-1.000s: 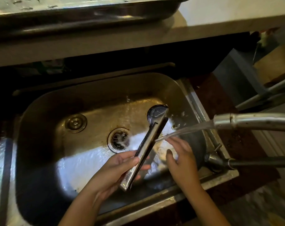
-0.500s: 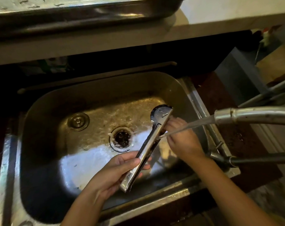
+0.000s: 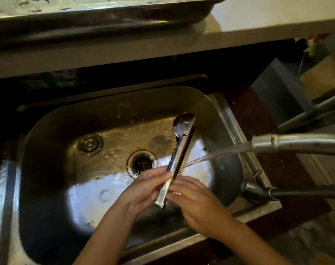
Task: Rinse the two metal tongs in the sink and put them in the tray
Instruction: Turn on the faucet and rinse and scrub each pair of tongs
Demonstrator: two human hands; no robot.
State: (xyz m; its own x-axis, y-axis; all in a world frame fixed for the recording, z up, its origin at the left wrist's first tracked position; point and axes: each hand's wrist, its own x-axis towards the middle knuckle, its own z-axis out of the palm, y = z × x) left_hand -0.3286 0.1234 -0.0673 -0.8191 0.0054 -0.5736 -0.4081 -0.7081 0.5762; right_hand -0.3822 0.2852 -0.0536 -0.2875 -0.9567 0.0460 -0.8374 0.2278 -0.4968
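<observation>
Head view: long, flat-armed shiny metal tongs (image 3: 179, 155) with rounded spoon-shaped tips slant over the dull, wet stainless steel sink (image 3: 53, 131). The left hand (image 3: 143, 190) clasps their near end; the right hand (image 3: 196, 201) touches the same end, fingers curled. Water streams from the curved chrome faucet (image 3: 296, 144) at right onto them. Beyond, on the pale counter (image 3: 258, 22), sits a shallow, droplet-flecked steel tray (image 3: 105, 14).

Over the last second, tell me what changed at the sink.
The right hand moved up beside the tongs' head, then back down to the handle end. The left hand kept holding the tongs in the faucet stream.
</observation>
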